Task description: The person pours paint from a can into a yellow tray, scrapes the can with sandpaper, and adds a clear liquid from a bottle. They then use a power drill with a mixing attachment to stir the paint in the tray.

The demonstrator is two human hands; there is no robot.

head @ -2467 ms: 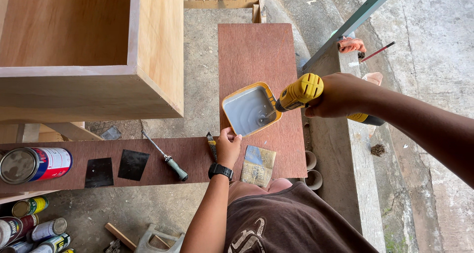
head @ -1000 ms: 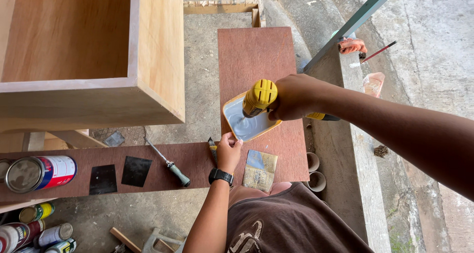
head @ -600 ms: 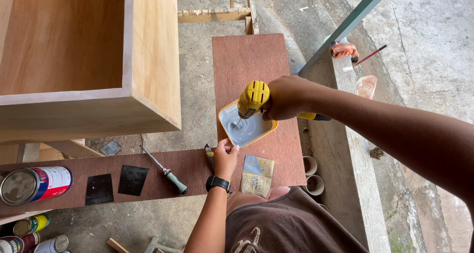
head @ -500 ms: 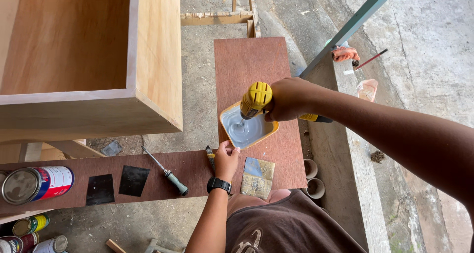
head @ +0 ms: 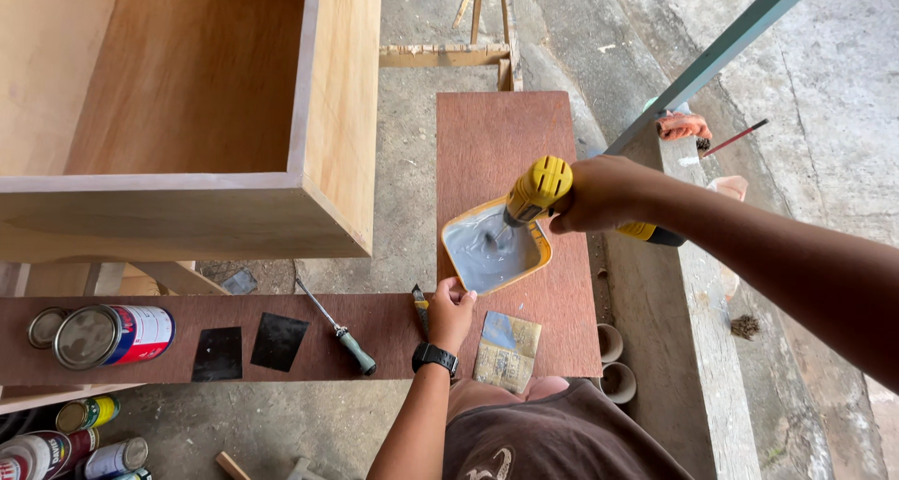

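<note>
Drill (head: 537,188) now tipped into tray (head: 538,252); right hand (head: 599,194) fingers wrapped round it; left hand (head: 451,311) fingers pinch tray rim at 7 o'clock.

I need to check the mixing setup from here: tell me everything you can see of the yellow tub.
The yellow tub is a shallow, roughly square container with rounded corners, plastic by the look of it, open-topped and tilted. It holds smooth grey paste. It sits on the reddish-brown board. The left hand grips its near rim; the right hand holds a yellow power drill whose front end dips into the paste. A folded scrap of sandpaper lies just near it.
</note>
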